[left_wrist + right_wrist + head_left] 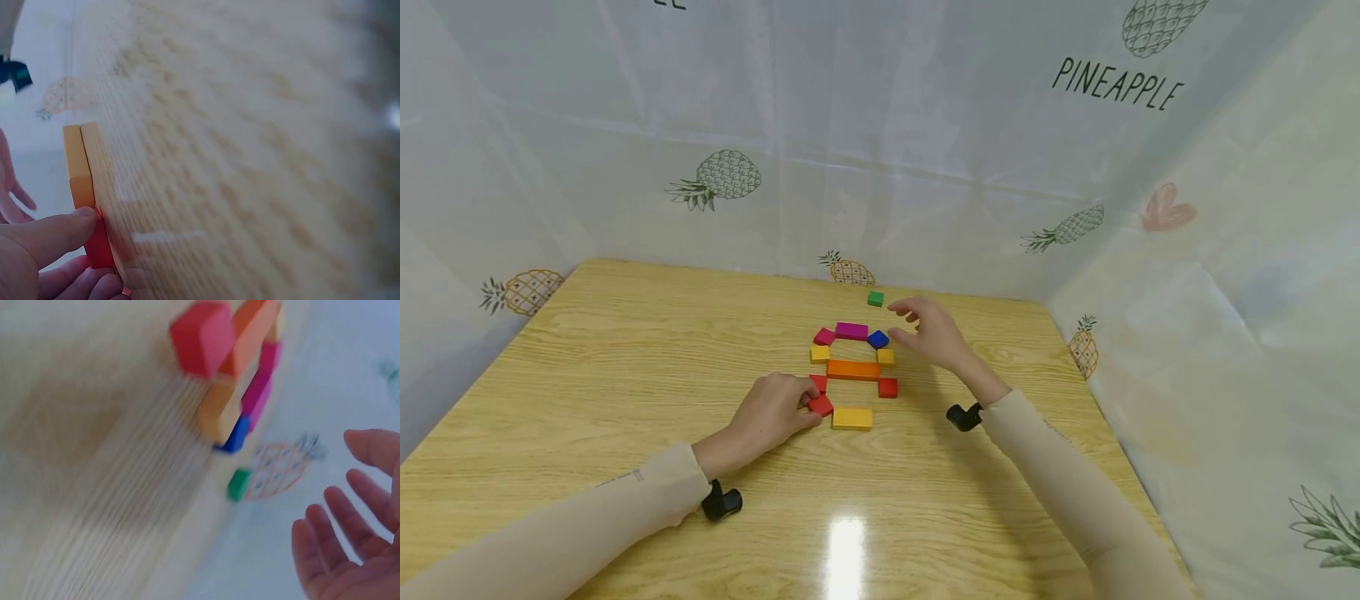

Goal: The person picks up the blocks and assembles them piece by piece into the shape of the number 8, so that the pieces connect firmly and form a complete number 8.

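Note:
Between thumb and fingers my left hand (775,408) pinches a red block (821,406) at the lower left of a block outline on the table. Beside it lies a long yellow block (852,418); in the left wrist view the thumb presses the red block (100,244) against its end. My right hand (931,333) hovers above the table, fingers loosely bent, holding nothing. Nearest to it are a blue block (878,339) and a small yellow block (886,357). In the right wrist view the right hand (356,531) has its fingers spread apart.
An orange bar (853,370) crosses the outline's middle, with a red block (888,388) at its right and another red block (818,383) at its left. A magenta bar (852,331) tops it. A green block (876,298) lies alone near the table's back edge.

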A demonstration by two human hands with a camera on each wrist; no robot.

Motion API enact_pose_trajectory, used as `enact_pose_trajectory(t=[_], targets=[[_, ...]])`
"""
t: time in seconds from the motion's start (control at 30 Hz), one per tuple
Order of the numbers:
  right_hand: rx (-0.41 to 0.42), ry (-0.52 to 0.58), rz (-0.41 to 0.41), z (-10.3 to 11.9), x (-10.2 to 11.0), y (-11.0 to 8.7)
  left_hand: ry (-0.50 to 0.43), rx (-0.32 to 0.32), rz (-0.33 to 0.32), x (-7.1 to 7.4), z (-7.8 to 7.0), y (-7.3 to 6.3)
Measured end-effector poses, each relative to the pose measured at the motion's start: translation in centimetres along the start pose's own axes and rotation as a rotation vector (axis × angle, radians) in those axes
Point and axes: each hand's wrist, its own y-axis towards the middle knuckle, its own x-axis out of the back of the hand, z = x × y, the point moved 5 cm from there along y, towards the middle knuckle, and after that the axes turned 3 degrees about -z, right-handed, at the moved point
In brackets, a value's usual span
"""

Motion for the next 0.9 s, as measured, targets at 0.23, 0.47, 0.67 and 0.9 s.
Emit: enact_pose_trajectory(t=[0.23, 0.47, 0.67, 0.9], targets=[[-0.062, -0.012, 0.020, -3.6, -0.7, 3.1, -0.009, -0.001, 0.000, 0.0, -0.1, 0.0], [-0.138, 0.027, 0.049, -5.3, -1.9, 5.2, -0.006, -0.009, -0.004, 0.1, 0.0, 0.0], [-0.156, 0.068, 0.070, -6.3, -3.2, 6.7, -0.003, -0.018, -0.010, 0.2, 0.1, 0.0], [-0.220, 0.103, 0.085, -7.6, -4.7, 7.0, -0.015, -0.008, -0.005, 0.0, 0.0, -0.1]])
